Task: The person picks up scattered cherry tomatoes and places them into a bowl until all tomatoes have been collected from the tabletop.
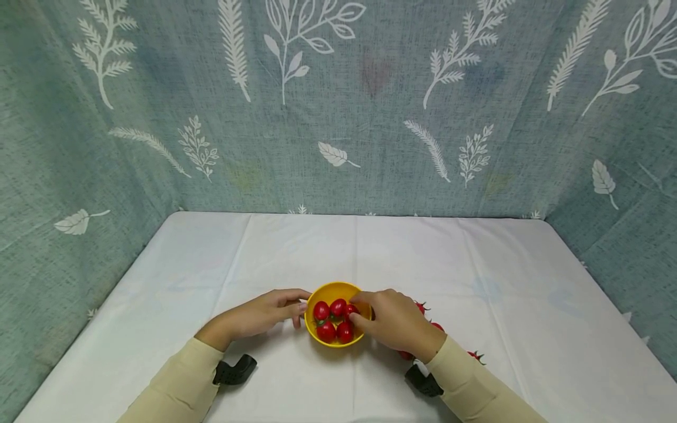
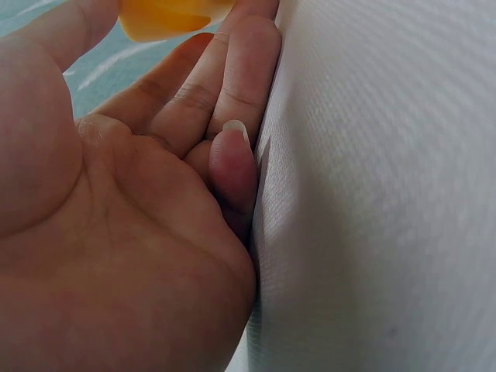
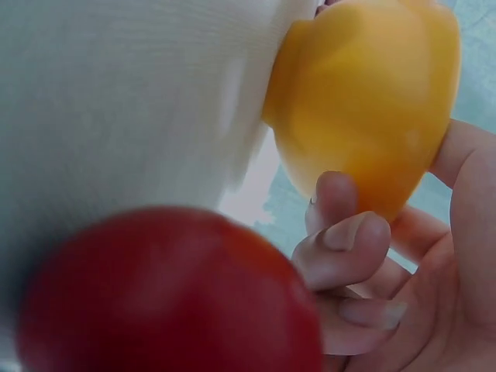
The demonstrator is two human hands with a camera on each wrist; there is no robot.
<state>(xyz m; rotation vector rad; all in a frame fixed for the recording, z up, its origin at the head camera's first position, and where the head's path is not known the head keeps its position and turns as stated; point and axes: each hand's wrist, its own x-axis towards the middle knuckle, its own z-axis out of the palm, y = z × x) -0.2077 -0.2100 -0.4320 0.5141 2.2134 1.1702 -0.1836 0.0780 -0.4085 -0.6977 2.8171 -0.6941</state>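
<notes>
A yellow bowl (image 1: 338, 289) stands on the white table with several small red tomatoes (image 1: 326, 332) in it. At its left side, my left hand (image 1: 259, 314) touches the outer wall with thumb and fingertips, the fingers extended. My right hand (image 1: 398, 322) reaches over the right rim and pinches a tomato (image 1: 351, 311) inside the bowl between thumb and index finger. In the right wrist view, its other fingers (image 3: 349, 252) are bent outside the bowl wall. The left wrist view has only a bit of the bowl (image 2: 170, 17) past the fingers.
More tomatoes, some with green stems, lie on the tabletop (image 1: 423, 252) partly behind my right hand and forearm, such as one tomato (image 1: 476, 356) beside the sleeve. A large tomato shape (image 3: 170, 298) fills the near part of the right wrist view. A patterned curtain (image 1: 338, 117) surrounds the table.
</notes>
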